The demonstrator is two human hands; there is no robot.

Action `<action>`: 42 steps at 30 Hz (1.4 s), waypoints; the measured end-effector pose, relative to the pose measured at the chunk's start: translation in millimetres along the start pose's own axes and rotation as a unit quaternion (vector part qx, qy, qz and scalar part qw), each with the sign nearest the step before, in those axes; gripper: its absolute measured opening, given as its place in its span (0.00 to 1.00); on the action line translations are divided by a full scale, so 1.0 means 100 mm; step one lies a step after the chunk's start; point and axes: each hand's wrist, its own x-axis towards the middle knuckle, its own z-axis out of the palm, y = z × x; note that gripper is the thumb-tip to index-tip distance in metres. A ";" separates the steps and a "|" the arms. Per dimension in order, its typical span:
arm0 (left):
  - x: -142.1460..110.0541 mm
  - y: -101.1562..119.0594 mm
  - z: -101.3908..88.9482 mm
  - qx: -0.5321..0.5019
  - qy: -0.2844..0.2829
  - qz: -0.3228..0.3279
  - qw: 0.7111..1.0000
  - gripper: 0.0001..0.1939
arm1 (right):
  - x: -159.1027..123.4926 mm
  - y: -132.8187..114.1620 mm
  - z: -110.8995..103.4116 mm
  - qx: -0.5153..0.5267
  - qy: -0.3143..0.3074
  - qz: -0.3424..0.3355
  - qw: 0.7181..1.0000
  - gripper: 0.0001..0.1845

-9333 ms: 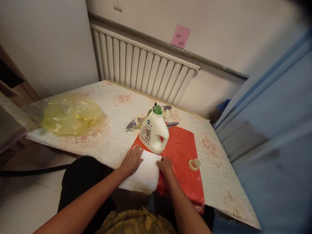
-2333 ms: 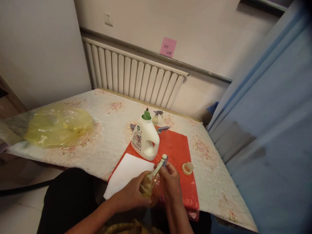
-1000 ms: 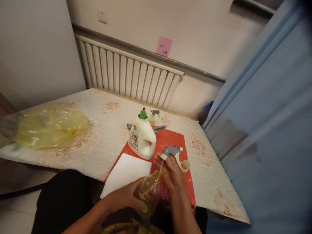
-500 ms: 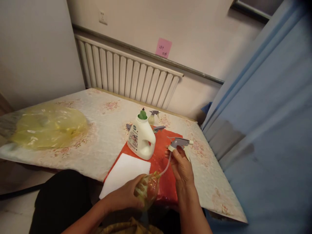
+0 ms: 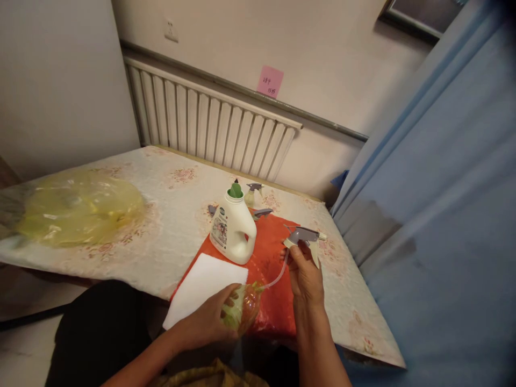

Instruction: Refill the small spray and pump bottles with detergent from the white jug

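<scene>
At the bottom centre, the left hand (image 5: 215, 317) curls around a clear yellowish bottle (image 5: 250, 307), hiding much of its body. To its right, the right hand (image 5: 307, 279) grips a grey spray head (image 5: 304, 235), partly covering the trigger; the bent tube (image 5: 279, 277) runs to the bottle's neck, its tip impossible to make out. A white cloth (image 5: 201, 287) lies on the red covering (image 5: 278, 306), partly behind the left hand. Mid-frame, a white jug (image 5: 231, 228) blocks parts of the other sprayers (image 5: 264, 213). At upper right, a dark picture frame (image 5: 423, 17) is cut off
</scene>
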 end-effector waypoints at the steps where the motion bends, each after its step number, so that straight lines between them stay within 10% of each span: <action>1: 0.00 0.00 0.00 0.000 0.001 0.000 1.000 0.49 | 0.01 0.01 -0.02 -0.001 0.006 -0.003 1.000 0.17; 24: -0.01 0.03 -0.01 -0.003 0.018 0.012 1.000 0.50 | 0.07 -0.02 -0.11 0.024 0.046 -0.017 0.999 0.20; 32: -0.01 0.04 0.01 0.020 0.020 -0.002 1.000 0.51 | -0.14 -0.13 -0.03 -0.192 -0.026 -0.099 0.976 0.12; 42: 0.00 0.00 0.01 0.006 0.018 0.007 1.000 0.51 | -0.15 -0.07 0.02 -0.143 -0.002 -0.104 0.984 0.14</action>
